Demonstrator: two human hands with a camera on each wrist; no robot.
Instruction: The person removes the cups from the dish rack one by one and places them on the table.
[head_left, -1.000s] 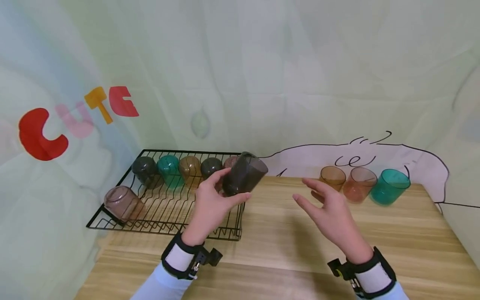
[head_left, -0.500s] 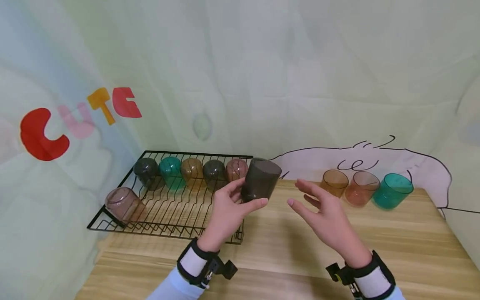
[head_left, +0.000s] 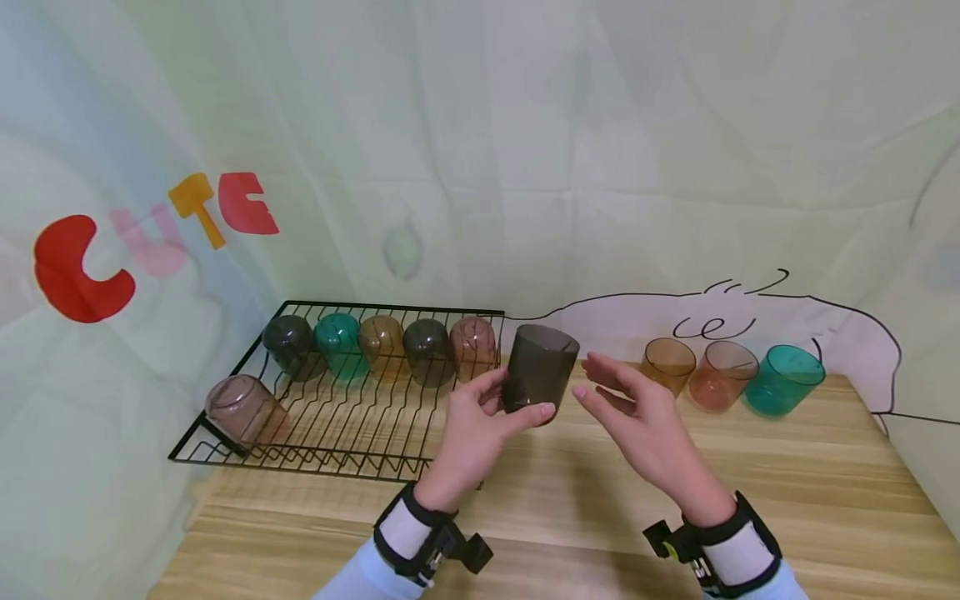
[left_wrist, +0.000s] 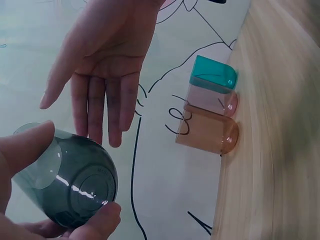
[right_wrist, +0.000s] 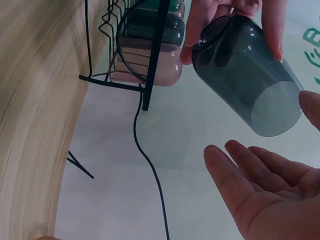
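A dark grey see-through cup (head_left: 542,367) is held mouth up and slightly tilted above the table by my left hand (head_left: 480,425), thumb on one side and fingers on the other near its base. My right hand (head_left: 637,417) stands just right of that cup, fingers spread and relaxed, palm turned toward it. In the left wrist view the dark cup (left_wrist: 75,175) shows its rounded base between thumb and fingers. The right wrist view shows the cup (right_wrist: 240,65) above my right hand (right_wrist: 270,185), with its rim close to the thumb.
A black wire rack (head_left: 345,417) on the left carries upside-down cups along its back and a tilted pinkish cup (head_left: 246,408) at its left. Upright amber (head_left: 667,365), pink (head_left: 722,377) and teal cups (head_left: 783,382) line the table's (head_left: 795,483) back right. A printed curtain hangs behind.
My left hand has carried the dark grey cup rightward and slightly down, away from over the rack, turning it more upright. My right hand has shifted slightly left toward it.
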